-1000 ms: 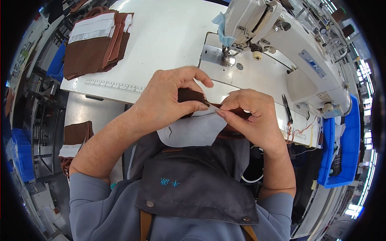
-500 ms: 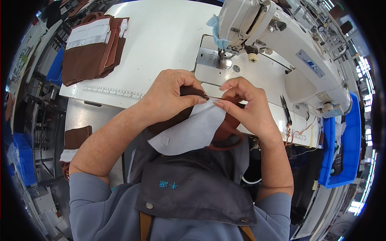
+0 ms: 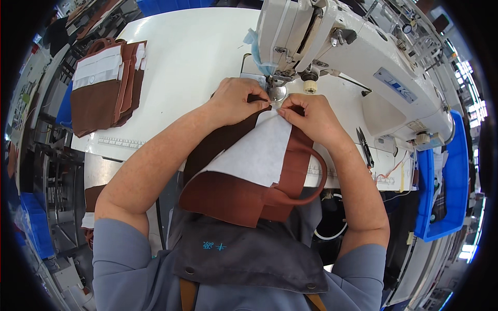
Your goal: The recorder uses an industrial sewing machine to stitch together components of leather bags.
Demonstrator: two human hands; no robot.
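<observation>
Over the white sewing table (image 3: 176,57), it's left hand (image 3: 236,102) and right hand (image 3: 310,116) both pinching tight on the brown-and-white workpiece (image 3: 254,150), top edge near the sewing machine (image 3: 363,65), lower end hanging past the table's front edge!

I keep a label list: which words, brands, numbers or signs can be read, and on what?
Wording not copied.
Sewing machine: pale letters on a blue badge.
Dark apron: two turquoise characters.
Ruler strip on table: marks too small to read.
Beige plate on machine: unclear.
</observation>
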